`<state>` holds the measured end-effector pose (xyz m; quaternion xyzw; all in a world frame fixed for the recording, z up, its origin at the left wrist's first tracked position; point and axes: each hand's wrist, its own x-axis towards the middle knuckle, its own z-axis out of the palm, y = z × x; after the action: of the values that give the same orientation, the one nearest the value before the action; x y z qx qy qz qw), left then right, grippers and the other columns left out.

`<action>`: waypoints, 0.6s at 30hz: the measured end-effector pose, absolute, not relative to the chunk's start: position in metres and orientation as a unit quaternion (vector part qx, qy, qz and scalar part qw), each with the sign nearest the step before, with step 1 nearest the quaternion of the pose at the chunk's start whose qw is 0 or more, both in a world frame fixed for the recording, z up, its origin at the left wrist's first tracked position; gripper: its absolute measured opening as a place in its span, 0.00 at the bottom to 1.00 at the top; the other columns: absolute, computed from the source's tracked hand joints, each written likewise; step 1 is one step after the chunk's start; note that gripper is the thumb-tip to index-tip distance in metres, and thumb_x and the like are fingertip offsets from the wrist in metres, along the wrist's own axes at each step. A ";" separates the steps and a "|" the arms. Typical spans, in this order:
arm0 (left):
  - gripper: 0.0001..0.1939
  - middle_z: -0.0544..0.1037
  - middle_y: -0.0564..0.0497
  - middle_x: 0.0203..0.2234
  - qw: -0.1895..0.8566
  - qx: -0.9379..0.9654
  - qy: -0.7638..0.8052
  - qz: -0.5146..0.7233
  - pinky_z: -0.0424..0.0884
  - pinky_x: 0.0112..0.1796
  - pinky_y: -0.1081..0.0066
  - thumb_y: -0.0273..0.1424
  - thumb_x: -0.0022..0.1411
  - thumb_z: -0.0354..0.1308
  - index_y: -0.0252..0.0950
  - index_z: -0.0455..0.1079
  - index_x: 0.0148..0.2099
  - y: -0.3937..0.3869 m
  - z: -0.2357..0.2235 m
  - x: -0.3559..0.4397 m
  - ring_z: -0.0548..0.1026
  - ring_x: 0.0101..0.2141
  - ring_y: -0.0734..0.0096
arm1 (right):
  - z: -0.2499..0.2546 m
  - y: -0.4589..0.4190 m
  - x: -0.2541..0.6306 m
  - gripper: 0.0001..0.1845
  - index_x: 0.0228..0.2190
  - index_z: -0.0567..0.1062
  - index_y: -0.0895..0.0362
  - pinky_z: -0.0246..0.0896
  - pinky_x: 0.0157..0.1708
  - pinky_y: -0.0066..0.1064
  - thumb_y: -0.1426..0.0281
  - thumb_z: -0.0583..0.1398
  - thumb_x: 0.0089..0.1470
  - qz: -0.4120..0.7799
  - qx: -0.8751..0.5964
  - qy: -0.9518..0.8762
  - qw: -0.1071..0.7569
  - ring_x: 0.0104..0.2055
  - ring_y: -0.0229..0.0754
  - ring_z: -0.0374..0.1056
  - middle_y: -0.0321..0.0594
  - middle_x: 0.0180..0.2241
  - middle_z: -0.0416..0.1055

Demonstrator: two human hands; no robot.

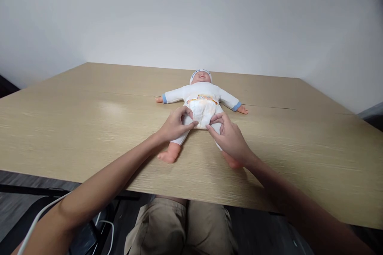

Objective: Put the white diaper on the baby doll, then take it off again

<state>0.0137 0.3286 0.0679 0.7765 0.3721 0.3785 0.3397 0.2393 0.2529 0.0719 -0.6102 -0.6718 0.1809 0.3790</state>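
Left hand (176, 125) and right hand (231, 135) at the diaper (202, 108)

The 2 thumbs meet the diaper's lower part, 1 near each side, with the curled index fingers just above them. Whether either hand pinches the material, I cannot tell. The diaper lies between the hands, over the front of the doll (201, 89), between its hips. The doll is on its back, legs spread toward the person, arms outstretched, with 2 blue cuffs (164, 99) and a white cap (194, 76). Beneath is a wooden table (89, 135); behind it, a pale wall (179, 16).
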 end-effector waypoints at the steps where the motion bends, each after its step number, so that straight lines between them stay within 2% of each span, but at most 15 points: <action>1: 0.17 0.76 0.52 0.37 0.352 0.766 0.369 0.391 0.65 0.39 0.67 0.42 0.61 0.70 0.38 0.69 0.44 0.328 0.066 0.014 0.70 0.35 0.67 | 0.071 0.253 0.240 0.14 0.46 0.72 0.53 0.59 0.36 0.34 0.59 0.62 0.63 0.175 -0.609 -0.671 0.385 0.30 0.43 0.69 0.42 0.45 0.82; 4: 0.21 0.79 0.49 0.43 0.383 0.730 0.379 0.421 0.68 0.41 0.66 0.40 0.59 0.72 0.38 0.68 0.48 0.326 0.061 0.014 0.76 0.39 0.66 | 0.070 0.253 0.242 0.12 0.46 0.74 0.52 0.61 0.39 0.36 0.61 0.63 0.63 0.164 -0.612 -0.671 0.385 0.32 0.43 0.71 0.41 0.46 0.84; 7: 0.25 0.82 0.50 0.42 0.382 0.707 0.420 0.421 0.70 0.43 0.64 0.40 0.57 0.75 0.39 0.68 0.50 0.324 0.059 0.015 0.79 0.40 0.64 | 0.069 0.250 0.241 0.11 0.46 0.77 0.51 0.62 0.42 0.38 0.62 0.63 0.64 0.139 -0.607 -0.690 0.368 0.38 0.49 0.73 0.39 0.46 0.85; 11: 0.21 0.83 0.49 0.43 0.371 0.718 0.437 0.395 0.72 0.46 0.63 0.40 0.58 0.74 0.39 0.72 0.49 0.321 0.063 0.014 0.80 0.42 0.61 | 0.068 0.247 0.240 0.11 0.46 0.80 0.51 0.62 0.49 0.44 0.62 0.61 0.66 0.092 -0.589 -0.720 0.356 0.48 0.56 0.72 0.42 0.48 0.84; 15: 0.15 0.82 0.50 0.41 0.340 0.760 0.433 0.345 0.70 0.44 0.63 0.44 0.64 0.68 0.38 0.76 0.44 0.318 0.071 0.013 0.77 0.40 0.62 | 0.070 0.246 0.243 0.13 0.46 0.82 0.50 0.62 0.50 0.45 0.59 0.61 0.67 0.130 -0.585 -0.722 0.346 0.47 0.55 0.69 0.40 0.47 0.83; 18: 0.16 0.79 0.52 0.35 0.353 0.777 0.414 0.317 0.67 0.41 0.65 0.46 0.67 0.63 0.37 0.74 0.40 0.318 0.076 0.013 0.73 0.37 0.64 | 0.069 0.248 0.248 0.15 0.45 0.83 0.49 0.63 0.48 0.43 0.55 0.61 0.65 0.164 -0.600 -0.701 0.350 0.44 0.53 0.69 0.41 0.42 0.81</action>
<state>0.0128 0.3183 0.0760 0.7772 0.4139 0.3165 0.3529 0.2478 0.2476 0.0686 -0.5995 -0.7009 0.1639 0.3499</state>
